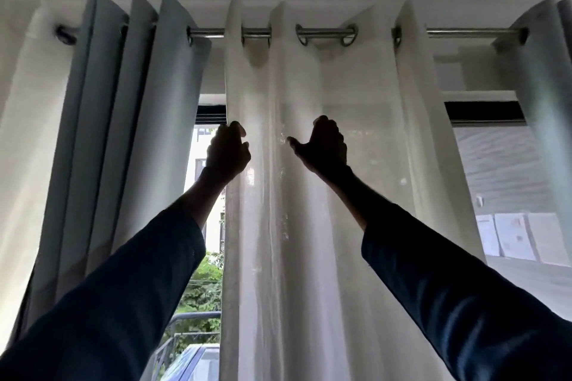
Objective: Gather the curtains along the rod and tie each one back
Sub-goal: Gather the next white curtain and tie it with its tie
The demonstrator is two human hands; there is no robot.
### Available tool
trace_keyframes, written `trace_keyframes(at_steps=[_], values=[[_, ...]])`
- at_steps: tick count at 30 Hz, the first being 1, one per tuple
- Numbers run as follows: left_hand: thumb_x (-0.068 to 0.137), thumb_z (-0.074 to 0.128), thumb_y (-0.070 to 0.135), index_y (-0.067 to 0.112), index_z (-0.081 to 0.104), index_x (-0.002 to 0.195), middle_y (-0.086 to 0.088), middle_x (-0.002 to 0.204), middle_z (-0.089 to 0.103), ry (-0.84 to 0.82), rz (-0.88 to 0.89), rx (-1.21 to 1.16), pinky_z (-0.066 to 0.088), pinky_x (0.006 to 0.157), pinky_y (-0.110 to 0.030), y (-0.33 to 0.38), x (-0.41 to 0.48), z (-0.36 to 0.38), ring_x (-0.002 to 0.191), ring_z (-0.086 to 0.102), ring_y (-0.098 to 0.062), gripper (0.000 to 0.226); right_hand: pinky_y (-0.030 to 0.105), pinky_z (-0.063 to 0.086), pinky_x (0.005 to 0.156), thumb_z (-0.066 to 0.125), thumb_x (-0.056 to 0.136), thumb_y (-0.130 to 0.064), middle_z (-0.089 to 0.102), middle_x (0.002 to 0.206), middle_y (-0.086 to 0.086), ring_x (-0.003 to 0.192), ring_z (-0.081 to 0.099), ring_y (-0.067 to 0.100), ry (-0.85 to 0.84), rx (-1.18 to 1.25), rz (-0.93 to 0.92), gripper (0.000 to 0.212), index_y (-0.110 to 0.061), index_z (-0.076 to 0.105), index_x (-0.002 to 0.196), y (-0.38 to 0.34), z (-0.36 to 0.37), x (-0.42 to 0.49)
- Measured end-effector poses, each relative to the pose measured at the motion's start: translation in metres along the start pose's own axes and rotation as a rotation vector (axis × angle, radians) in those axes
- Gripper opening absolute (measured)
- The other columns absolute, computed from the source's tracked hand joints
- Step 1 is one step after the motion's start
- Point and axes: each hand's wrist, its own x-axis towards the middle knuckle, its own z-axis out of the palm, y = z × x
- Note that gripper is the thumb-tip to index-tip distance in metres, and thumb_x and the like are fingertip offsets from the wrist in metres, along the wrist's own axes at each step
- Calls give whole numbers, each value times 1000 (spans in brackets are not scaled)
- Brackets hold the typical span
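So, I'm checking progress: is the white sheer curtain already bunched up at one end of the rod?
No, the sheer curtain hangs mid-rod, its eyelets spread apart with bare rod showing between them.

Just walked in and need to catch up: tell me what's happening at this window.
A person reaches up with both arms at the sheer curtain hanging from the metal rod. The left hand grips its left edge; the right hand is against a fold further right, but backlighting hides whether it grips. The sheer curtain is spread along the middle of the rod, while the grey curtain at the left is bunched together. No tie-back is visible.
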Motion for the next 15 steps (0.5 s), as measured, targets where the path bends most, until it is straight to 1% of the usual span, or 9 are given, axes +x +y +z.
trace_keyframes(at_steps=[2,4,6,8,10,12,13,14,15], values=[[94,60,18,8,54,118,-14,122,56,21,21,-3,43,90,-38,-6,7,-2,115,54,-30,27,40,43,98,65,94,-42,52,133,12,125,51,32,41,-5,-26,56,-6,46,133,2,4,8],[95,59,20,7,55,118,-14,124,56,22,50,4,42,93,-38,-12,15,-4,118,53,-30,27,40,43,99,62,97,-35,54,133,13,125,52,34,59,-33,-48,47,-6,49,132,4,7,18],[97,58,23,6,56,118,-13,127,55,17,61,0,40,96,-37,-16,23,-8,122,51,-29,28,39,43,98,64,97,-37,56,133,14,125,53,35,45,-36,-43,48,-5,52,130,4,10,28],[98,57,23,4,58,119,-13,130,54,14,75,-1,36,101,-35,-16,30,-11,127,47,-27,28,38,43,94,66,92,-52,58,130,14,123,54,34,13,4,-18,59,-4,55,124,0,14,36],[99,56,21,2,58,121,-15,131,55,35,97,15,32,105,-31,-17,36,-13,132,43,-26,29,37,45,89,66,82,-71,59,123,12,120,55,31,8,41,7,76,-4,55,117,-7,19,42],[100,56,20,1,59,121,-16,130,56,58,114,35,30,105,-29,-17,40,-13,133,42,-26,29,39,46,93,64,75,-80,57,125,11,122,52,30,21,21,8,92,-2,51,122,-12,25,45],[100,56,20,1,59,121,-16,128,57,64,123,44,31,105,-29,-19,41,-12,132,43,-27,28,40,46,95,65,76,-78,56,126,12,124,51,31,24,-1,2,93,-2,48,126,-13,29,48],[99,56,19,2,59,120,-15,126,58,68,130,54,32,105,-30,-20,43,-10,130,44,-27,27,41,46,96,67,81,-70,55,128,12,125,50,32,25,-20,-10,86,-2,46,128,-12,32,52],[98,57,19,4,59,119,-14,125,58,73,135,63,34,104,-32,-22,45,-9,128,46,-27,25,41,45,96,69,86,-57,54,128,13,124,51,33,31,-31,-25,73,-2,45,128,-10,35,56]])
